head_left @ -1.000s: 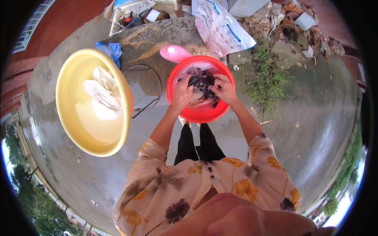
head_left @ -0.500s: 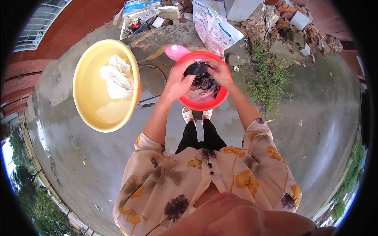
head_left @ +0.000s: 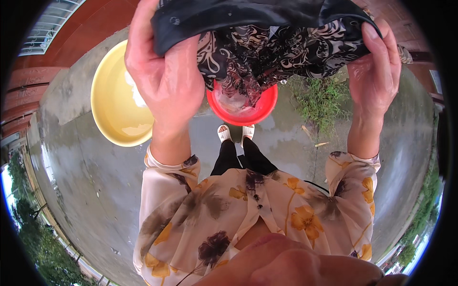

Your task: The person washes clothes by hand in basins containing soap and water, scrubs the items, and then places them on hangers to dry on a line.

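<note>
Garment [head_left: 296,50], dark with pale swirls, spans the space between your left hand [head_left: 164,78] and your right hand [head_left: 377,64], each clamped on one end of its black band [head_left: 257,14]. Its lower folds [head_left: 244,88] hang above the red basin [head_left: 245,118], which holds cloudy liquid [head_left: 230,102]. Leftward, the yellow basin [head_left: 107,95] holds white cloth [head_left: 137,96].

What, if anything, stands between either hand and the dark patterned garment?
Nothing visible: the left hand and right hand both grip the dark patterned garment directly, near opposite ends of its plain black band. Below, no other thing shows between garment and red basin.
</note>
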A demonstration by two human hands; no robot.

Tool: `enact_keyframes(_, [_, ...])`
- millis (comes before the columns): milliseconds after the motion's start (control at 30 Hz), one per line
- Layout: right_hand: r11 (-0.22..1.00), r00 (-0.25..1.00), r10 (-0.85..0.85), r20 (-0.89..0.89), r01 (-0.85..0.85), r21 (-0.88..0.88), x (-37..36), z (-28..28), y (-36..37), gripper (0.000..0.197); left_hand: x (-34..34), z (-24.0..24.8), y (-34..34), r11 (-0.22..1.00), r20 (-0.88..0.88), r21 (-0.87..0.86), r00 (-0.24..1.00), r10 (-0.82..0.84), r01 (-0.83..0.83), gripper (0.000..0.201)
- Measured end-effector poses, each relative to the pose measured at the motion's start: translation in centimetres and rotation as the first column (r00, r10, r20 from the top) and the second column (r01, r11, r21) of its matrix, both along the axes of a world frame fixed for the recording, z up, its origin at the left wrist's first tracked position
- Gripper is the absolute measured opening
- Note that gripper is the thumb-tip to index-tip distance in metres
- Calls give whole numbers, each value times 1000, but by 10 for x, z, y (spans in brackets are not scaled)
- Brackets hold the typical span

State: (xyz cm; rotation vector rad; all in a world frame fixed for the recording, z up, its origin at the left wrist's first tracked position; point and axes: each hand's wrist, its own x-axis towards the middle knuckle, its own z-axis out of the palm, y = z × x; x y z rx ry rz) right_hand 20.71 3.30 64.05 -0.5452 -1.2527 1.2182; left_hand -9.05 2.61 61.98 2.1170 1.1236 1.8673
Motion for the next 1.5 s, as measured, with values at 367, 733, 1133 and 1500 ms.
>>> enact_keyframes(367, [852, 570, -148, 808, 489, -189, -33, -315, -5, 22, 14, -338, -17, 390, -262, -895, 963, -64, -218, 48])
enact_keyframes(733, [795, 97, 490, 866, 358, -490, -105, -618, -33, 29, 61, -599, -51, 127, -388, -922, 871, -301, -366, 51])
enact_keyframes(1133, [911, 165, 338, 926, 189, -366, -38, -632, -9, 33, 52, -580, -8, 88, -280, -954, 750, -600, -286, 39])
enact_keyframes(1500, [855, 881, -17, 473, 258, -449, -28, -183, 1, 28, 7, -159, 20, 566, 405, -684, 885, -230, 461, 24])
